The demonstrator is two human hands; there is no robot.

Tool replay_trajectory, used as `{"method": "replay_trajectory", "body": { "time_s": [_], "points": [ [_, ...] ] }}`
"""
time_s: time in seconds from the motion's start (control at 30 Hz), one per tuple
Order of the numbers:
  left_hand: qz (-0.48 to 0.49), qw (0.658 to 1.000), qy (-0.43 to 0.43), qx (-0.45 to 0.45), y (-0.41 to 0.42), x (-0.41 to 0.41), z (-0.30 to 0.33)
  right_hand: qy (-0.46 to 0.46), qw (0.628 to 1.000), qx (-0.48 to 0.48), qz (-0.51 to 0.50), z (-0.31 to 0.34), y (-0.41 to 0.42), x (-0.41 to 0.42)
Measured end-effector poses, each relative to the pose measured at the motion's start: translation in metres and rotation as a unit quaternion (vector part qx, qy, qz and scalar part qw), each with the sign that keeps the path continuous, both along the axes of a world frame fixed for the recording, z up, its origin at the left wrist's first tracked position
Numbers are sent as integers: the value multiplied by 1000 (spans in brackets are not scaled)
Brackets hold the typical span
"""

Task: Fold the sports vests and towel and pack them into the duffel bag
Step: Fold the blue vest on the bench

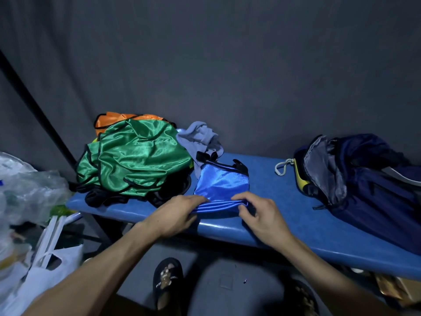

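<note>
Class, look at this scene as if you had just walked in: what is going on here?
A person is folding a blue vest on a blue bench, with the left hand and right hand both gripping its near edge. A green vest, an orange one and a grey towel lie unfolded behind. The open duffel bag sits to the right.

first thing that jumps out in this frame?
The shiny blue vest at the middle of the blue bench, its near edge pinched by the left hand and right hand. Left of it, a glossy green vest tops a heap; the dark duffel bag gapes open at right.
</note>
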State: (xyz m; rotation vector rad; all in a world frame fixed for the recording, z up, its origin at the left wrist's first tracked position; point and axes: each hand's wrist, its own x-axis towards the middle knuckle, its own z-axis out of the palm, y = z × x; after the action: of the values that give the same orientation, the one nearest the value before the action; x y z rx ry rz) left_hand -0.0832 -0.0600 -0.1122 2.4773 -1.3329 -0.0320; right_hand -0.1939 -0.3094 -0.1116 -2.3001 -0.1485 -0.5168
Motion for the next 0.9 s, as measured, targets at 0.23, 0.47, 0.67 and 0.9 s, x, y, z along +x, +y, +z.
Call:
{"method": "replay_trajectory", "body": {
  "time_s": [0.23,0.47,0.67,0.9],
  "points": [
    [-2,992,47,-113,0,-4,18,-46,999,21,16,10,-13,-3],
    [18,968,104,-229,-15,-5,45,-60,996,68,-7,37,-28,-2],
    [-21,892,203,-404,-44,-16,114,-115,964,237,-15,111,-37,1],
    [40,907,280,-313,-80,35,104,38,935,341,-92,82,-58,48]
  ]
}}
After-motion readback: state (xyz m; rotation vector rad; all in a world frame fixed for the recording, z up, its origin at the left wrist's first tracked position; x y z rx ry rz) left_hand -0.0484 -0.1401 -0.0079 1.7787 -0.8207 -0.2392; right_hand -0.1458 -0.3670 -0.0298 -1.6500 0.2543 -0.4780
